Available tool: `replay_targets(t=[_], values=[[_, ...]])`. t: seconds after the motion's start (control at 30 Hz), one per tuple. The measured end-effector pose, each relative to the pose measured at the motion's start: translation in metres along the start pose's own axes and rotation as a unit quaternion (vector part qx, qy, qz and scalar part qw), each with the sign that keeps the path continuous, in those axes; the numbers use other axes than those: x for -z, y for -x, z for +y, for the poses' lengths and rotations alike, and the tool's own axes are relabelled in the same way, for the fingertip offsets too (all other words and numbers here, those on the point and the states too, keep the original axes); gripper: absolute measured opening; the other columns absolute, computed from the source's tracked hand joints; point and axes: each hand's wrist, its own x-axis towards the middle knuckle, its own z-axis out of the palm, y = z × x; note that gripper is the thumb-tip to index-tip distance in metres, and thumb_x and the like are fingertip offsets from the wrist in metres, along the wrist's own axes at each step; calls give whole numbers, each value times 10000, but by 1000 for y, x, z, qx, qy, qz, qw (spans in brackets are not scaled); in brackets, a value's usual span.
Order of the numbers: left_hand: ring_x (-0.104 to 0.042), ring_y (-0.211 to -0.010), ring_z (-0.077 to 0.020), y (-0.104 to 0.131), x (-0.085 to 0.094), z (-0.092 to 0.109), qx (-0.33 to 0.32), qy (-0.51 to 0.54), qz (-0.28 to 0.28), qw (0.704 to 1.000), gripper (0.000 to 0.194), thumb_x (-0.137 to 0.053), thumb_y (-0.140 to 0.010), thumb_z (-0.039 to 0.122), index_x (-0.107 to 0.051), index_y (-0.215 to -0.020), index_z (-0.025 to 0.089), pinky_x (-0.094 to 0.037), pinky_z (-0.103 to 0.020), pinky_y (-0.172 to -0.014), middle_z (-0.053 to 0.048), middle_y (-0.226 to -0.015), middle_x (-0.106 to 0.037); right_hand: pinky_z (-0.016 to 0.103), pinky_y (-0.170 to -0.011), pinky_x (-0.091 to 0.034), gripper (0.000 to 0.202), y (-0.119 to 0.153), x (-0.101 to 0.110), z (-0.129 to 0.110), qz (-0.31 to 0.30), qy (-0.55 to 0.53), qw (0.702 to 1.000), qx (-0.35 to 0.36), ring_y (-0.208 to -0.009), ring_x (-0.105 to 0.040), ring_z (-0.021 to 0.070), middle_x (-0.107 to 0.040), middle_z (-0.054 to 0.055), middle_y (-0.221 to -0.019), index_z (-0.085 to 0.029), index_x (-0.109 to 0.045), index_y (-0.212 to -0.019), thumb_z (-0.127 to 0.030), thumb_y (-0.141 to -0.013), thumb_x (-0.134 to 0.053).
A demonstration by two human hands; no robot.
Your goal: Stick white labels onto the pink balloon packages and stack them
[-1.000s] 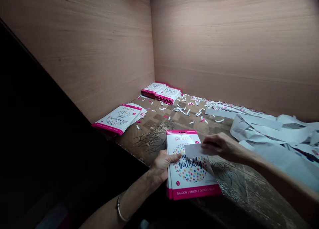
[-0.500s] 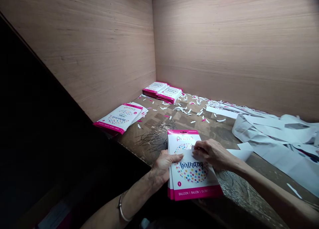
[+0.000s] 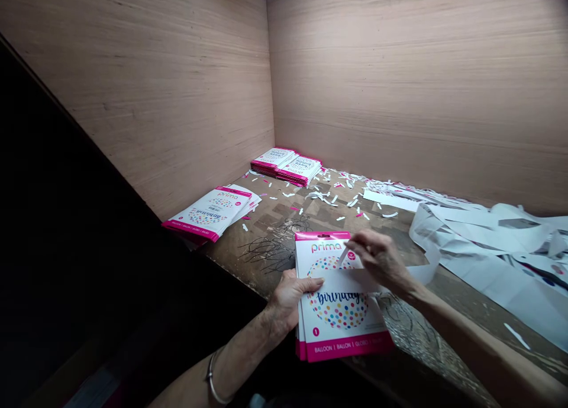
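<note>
Where the wooden bench meets its near edge, a stack of pink-and-white Prima birthday balloon packs lies flat, overhanging that edge a little. The pile has not shifted over the last second; what has changed is the white sticker on the top pack. A second ago it was held tilted above the printed circle; now it lies across the middle of the pack, covering the top of the word "birthday", so the label looks to be placed on this pack.

The left hand stays where it was, at the pile's left side, thumb pressed on the top face, fingers curled under, clamping the packs. The right hand has moved from the sticker's right end up to its upper edge, where thumb and forefinger pinch a narrow white strip that curls upward, apparently a backing tab being peeled away.

At the bench's right side lies a heap of white backing sheets. Further packs sit at the left edge, more in the far corner, with paper scraps between.
</note>
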Motion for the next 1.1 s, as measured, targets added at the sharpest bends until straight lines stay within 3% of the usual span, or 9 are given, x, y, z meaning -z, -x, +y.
replay_targets(t=[0.07,0.23,0.3,0.37,0.47,0.67,0.8,0.93,1.1], values=[[-626,-822,-372,1,2,1,1,4,4,1000,391,-733,-515,43,-642,-894,20,-453,-515,-827,-212,-907,-661,255,-543,-388,225,8,24,-7,-7,-38,999,23,-593,-520,140,-597,31,-640,-177,-598,-650,-339,-785,-519],[-612,-874,-377,5,11,13,8,7,17,1000,365,-690,-569,17,-626,-929,15,-440,-541,-850,-220,-957,-647,218,-493,-431,198,46,81,-20,-448,-71,891,13,-544,-591,123,-667,5,-668,-258,-671,-942,-243,-820,-515],[-602,-902,-379,9,15,19,7,2,18,1000,366,-683,-588,15,-617,-949,12,-433,-540,-864,-222,-959,-646,235,-494,-429,192,53,83,-16,-372,31,927,42,-538,-583,129,-665,14,-659,-249,-681,-893,-286,-841,-500],[-596,-923,-374,14,18,24,4,-1,11,1000,365,-678,-611,20,-610,-970,12,-428,-528,-880,-223,-977,-641,288,-598,-458,224,51,73,-7,-171,135,972,90,-685,-605,176,-677,52,-783,-219,-667,-896,-360,-841,-501],[-601,-907,-377,23,21,28,-2,-7,3,1000,349,-669,-639,29,-606,-982,5,-430,-537,-872,-233,-971,-639,390,-847,-410,306,36,43,11,-26,168,975,140,-979,-549,231,-636,102,-1034,-190,-616,-1002,-399,-865,-440],[-615,-861,-383,39,28,29,-20,-18,-2,1000,323,-678,-647,47,-622,-963,13,-450,-548,-834,-236,-960,-641,310,-613,-400,430,25,-9,29,-51,119,991,41,-594,-523,169,-586,54,-611,-184,-548,-631,-417,-885,-291],[-607,-897,-373,44,32,30,-21,-3,-15,1000,351,-681,-655,53,-620,-1000,38,-447,-530,-851,-220,-991,-637,295,-632,-396,446,27,-11,25,-26,97,995,22,-637,-530,168,-604,62,-671,-172,-561,-697,-421,-894,-248],[-606,-895,-377,45,34,30,-22,6,-20,1000,339,-696,-648,67,-629,-978,33,-437,-535,-862,-221,-988,-638,268,-599,-384,496,24,-9,19,-125,-37,990,-51,-625,-516,153,-586,30,-651,-163,-572,-677,-481,-884,-252],[-616,-868,-371,44,36,29,-23,6,-20,1000,329,-698,-644,63,-634,-965,32,-440,-535,-852,-222,-958,-647,235,-416,-206,491,25,-15,23,-136,-75,984,-90,-420,-252,80,-277,-46,-449,-191,-331,-519,-554,-847,-294]])
